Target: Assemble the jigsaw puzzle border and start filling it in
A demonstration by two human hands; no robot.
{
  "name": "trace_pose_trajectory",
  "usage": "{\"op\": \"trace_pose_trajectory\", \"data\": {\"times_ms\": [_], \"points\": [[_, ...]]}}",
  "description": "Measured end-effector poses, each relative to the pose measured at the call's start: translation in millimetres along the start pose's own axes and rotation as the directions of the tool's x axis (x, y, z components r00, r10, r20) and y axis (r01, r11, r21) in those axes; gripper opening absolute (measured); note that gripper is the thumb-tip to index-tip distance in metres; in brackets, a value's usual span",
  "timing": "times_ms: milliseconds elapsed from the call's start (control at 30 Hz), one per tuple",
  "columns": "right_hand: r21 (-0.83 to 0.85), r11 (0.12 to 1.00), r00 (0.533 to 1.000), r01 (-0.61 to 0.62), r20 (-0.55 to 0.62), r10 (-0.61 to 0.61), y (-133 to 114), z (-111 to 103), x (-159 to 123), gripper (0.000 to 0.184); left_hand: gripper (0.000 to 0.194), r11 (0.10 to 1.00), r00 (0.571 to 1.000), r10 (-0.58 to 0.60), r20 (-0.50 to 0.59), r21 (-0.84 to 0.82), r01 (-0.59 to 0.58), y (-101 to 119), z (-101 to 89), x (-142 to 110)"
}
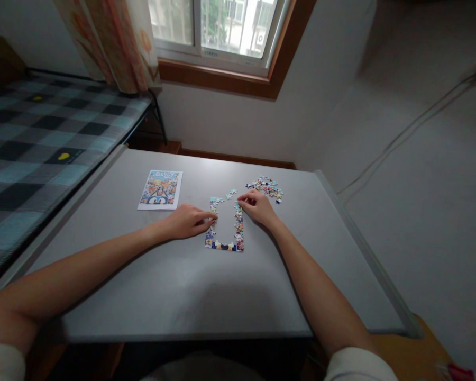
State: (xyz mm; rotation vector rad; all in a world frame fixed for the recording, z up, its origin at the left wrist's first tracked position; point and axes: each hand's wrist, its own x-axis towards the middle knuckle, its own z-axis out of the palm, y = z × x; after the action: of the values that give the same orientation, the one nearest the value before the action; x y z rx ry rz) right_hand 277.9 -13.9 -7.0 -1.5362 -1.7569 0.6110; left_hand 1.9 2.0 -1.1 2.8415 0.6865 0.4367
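Note:
A partly joined jigsaw puzzle frame (239, 233) lies flat on the table, with its left, bottom and right edges formed and a gap along the top. My left hand (190, 220) rests at the frame's left edge, fingers stretched out and touching its pieces. At the top right corner, my right hand (257, 206) pinches a small puzzle piece, mostly covered by the fingertips. A few loose joined pieces (231, 194) lie just above the gap. Beyond my right hand is a heap of loose puzzle pieces (265, 185).
A printed reference picture (161, 189) lies on the grey table (174, 291), left of the puzzle. A bed with a checked cover (55, 127) stands along the left. Behind the table are a window (230, 32) and curtain (115, 42); a cable (400, 137) hangs on the right wall.

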Motion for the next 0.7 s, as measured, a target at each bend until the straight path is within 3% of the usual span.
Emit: {"op": "trace_pose_trajectory", "data": {"times_ms": [333, 500, 600, 700], "points": [[-0.014, 1.000, 1.000, -0.005, -0.020, 0.005, 1, 5, 2, 0.012, 0.036, 1.000, 1.000, 0.000, -0.007, 0.022, 0.000, -2, 2.7, -1], [0.186, 0.982, 0.990, -0.038, -0.129, 0.063, 13, -2, 5, 0.020, 0.036, 1.000, 1.000, -0.011, 0.005, 0.014, 0.011, -3, 3.5, -1], [0.197, 0.980, 0.975, 0.000, -0.218, 0.044, 21, -4, 5, 0.021, 0.036, 1.000, 1.000, -0.015, 0.009, 0.014, 0.015, -2, 2.7, 0], [0.186, 0.982, 0.973, 0.012, -0.230, 0.031, 23, -1, 5, 0.022, 0.035, 1.000, 1.000, -0.010, 0.007, 0.019, 0.010, -2, 1.8, 0]]}}
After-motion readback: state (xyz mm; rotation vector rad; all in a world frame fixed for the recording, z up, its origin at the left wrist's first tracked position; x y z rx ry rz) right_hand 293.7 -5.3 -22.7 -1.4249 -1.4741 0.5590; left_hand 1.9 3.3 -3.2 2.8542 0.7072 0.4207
